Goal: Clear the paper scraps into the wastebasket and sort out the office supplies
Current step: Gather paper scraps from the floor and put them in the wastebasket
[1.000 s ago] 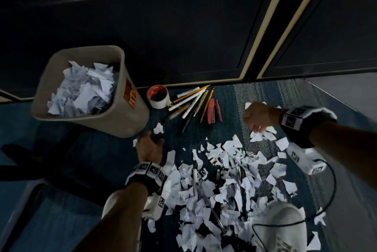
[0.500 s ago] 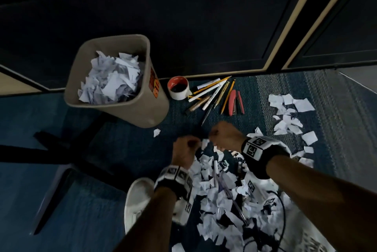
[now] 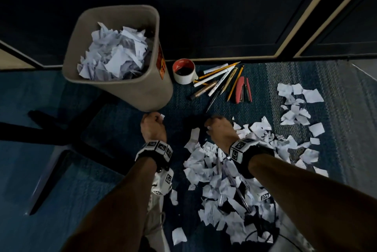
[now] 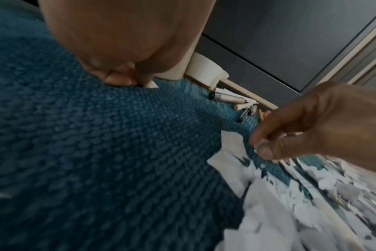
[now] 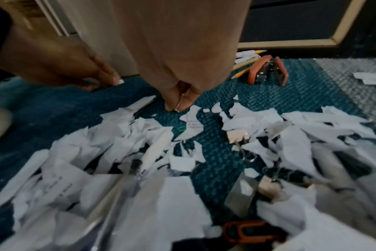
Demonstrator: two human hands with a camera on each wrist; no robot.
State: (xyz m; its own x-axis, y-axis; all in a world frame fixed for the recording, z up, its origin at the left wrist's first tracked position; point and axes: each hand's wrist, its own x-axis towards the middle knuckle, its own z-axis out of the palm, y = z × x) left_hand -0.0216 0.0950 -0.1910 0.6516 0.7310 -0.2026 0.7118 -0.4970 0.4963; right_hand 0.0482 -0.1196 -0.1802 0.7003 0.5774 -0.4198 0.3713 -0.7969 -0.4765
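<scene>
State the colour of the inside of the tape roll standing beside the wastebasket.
Red-orange inside, white outside: the tape roll shows best in the head view.

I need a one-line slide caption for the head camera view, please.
Both hands, left hand and right hand, pick paper scraps from carpet beside a half-filled wastebasket.

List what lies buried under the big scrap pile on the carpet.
Poking out of the paper scraps: a clear pen, a white binder clip, an orange clip. Anything deeper is covered.

Our left hand pinching a white paper scrap on blue carpet, our right hand pinching something small, pens beyond
</scene>
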